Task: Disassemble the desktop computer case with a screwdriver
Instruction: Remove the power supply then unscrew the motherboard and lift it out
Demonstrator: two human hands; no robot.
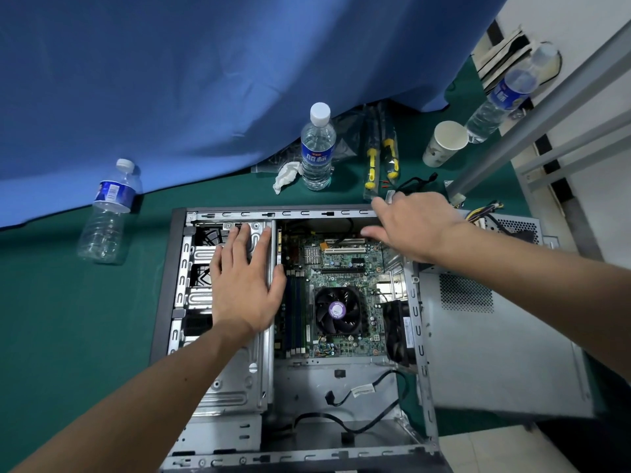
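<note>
An open desktop computer case (423,363) lies on its side on the green table. Inside it I see the green motherboard (341,264) with a black CPU fan (337,310). My left hand (244,285) lies flat with straight fingers on the metal drive cage (235,397) at the case's left. My right hand (415,223) reaches over the far right corner of the case, fingers spread, thumb above the white expansion slots; it holds nothing. Two yellow-handled screwdrivers (372,163) lie in clear packaging beyond the case.
A grey side panel (495,349) lies against the case's right. A power supply (515,227) with loose wires sits at the far right. Three water bottles (317,148) (109,213) (502,97), a paper cup (444,143), a crumpled tissue (286,175) and a blue cloth (205,80) surround the case.
</note>
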